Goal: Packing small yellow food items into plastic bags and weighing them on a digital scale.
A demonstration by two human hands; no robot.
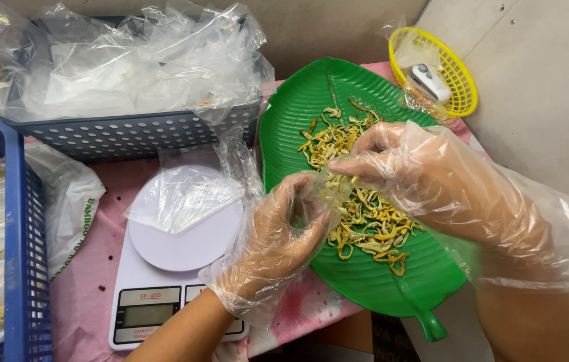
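We see both hands in loose clear plastic gloves over a green leaf-shaped tray. The left hand has its fingers curled around the mouth of a small clear bag, gripping it at the tray's left edge. The right hand has its fingertips pinched together at that bag's opening; what they pinch we cannot tell. Yellow dried strips lie spread on the tray beneath both hands. A white kitchen scale stands just left of the tray, a clear bag draped on its platform.
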